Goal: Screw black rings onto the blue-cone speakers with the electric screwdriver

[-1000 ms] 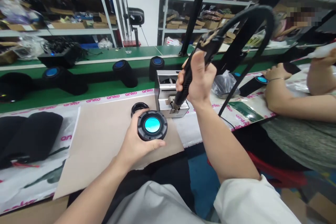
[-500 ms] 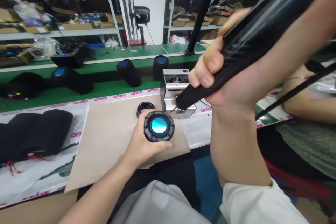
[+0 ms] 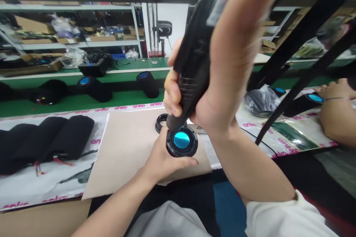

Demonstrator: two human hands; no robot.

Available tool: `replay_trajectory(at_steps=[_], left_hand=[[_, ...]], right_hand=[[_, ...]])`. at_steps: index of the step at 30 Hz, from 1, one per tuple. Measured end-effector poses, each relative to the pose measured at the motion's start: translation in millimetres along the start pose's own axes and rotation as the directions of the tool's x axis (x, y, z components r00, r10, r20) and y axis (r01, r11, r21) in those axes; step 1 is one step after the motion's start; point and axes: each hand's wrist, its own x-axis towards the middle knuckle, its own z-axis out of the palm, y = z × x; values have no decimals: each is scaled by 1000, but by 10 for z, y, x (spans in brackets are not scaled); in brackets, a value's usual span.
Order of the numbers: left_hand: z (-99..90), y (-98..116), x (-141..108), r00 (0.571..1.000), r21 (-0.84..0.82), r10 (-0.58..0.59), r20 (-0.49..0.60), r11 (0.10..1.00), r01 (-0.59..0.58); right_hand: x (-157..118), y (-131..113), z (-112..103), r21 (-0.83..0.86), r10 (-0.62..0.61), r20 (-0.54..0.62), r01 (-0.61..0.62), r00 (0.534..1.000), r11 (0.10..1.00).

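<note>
Cardboard sheet (image 3: pixel 125 152) lying under the hands: left hand (image 3: pixel 162 159) clamping a round speaker driver (image 3: pixel 181 140), right hand (image 3: pixel 205 107) gripping a black electric screwdriver (image 3: pixel 191 70) just above it, tip hidden, apparently needing seating on the rim.

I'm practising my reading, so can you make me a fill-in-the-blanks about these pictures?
The hand gripping the black electric screwdriver is the person's ____ one.
The round speaker part in the other hand has a shiny ____ centre.
The upright speaker farther back stands on a ____ bench.

Missing words: right, blue, green.
</note>
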Motion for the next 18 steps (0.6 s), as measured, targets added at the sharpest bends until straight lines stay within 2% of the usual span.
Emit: replay_trajectory(at_steps=[3,9,13,15,18], left_hand=[[5,8,1,1000,-30,8,-6,1000,-9],[50,20,53,1000,-80,18,-24,997,-20],[50,11,103,999,-115,26,-36,993,-30],[52,-45,79,999,-132,35,-20,991,-37],[55,-207,-45,999,-161,32,37,987,-26]], right_hand=[[-7,81,45,76,-48,73,42,996,996],[22,145,34,129,-14,27,10,1000,992],[40,222,-7,172,-21,71,9,997,985],[15,226,-15,160,-49,109,31,993,987],[-83,150,-114,131,-86,76,76,993,989]])
